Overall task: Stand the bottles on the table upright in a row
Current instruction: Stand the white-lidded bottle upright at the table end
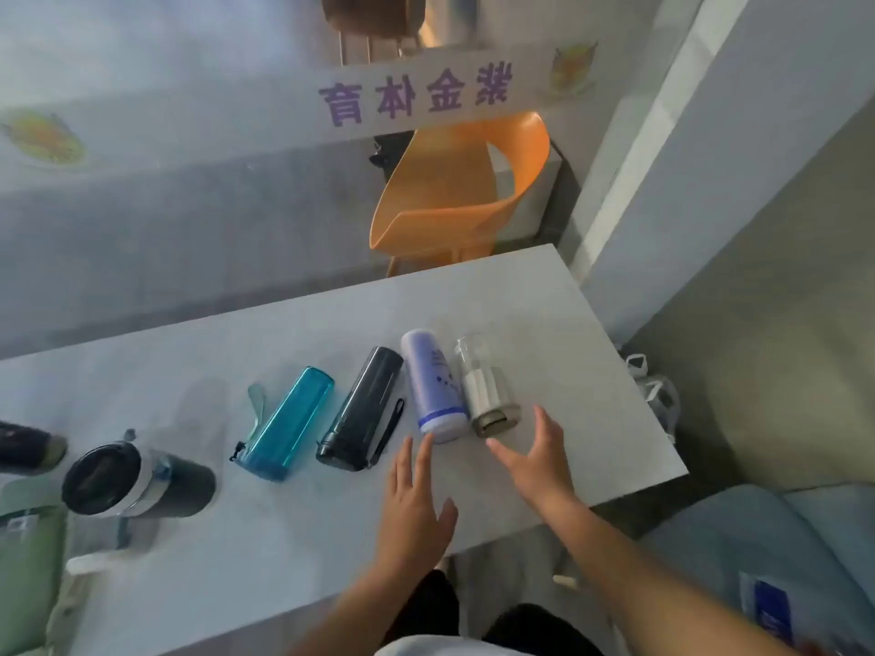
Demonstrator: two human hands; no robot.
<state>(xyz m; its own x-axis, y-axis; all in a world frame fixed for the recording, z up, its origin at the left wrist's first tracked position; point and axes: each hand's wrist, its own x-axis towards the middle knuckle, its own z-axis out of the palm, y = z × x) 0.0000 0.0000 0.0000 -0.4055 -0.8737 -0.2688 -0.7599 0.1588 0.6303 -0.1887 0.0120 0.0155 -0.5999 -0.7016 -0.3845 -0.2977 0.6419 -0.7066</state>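
Note:
Several bottles lie on their sides on the white table. From the right: a clear glass bottle with a grey cap, a lavender bottle, a black bottle with a strap, a teal transparent bottle. A dark tumbler with a silver band lies further left, and another dark bottle is cut off by the left edge. My left hand is open just below the lavender bottle, its fingertips near the cap. Below the clear bottle's cap hovers my right hand, open.
An orange chair stands behind the table's far edge. A glass partition with purple lettering runs behind. A green cushion is at the left, a plastic bag on the floor at the right, a grey-blue seat lower right.

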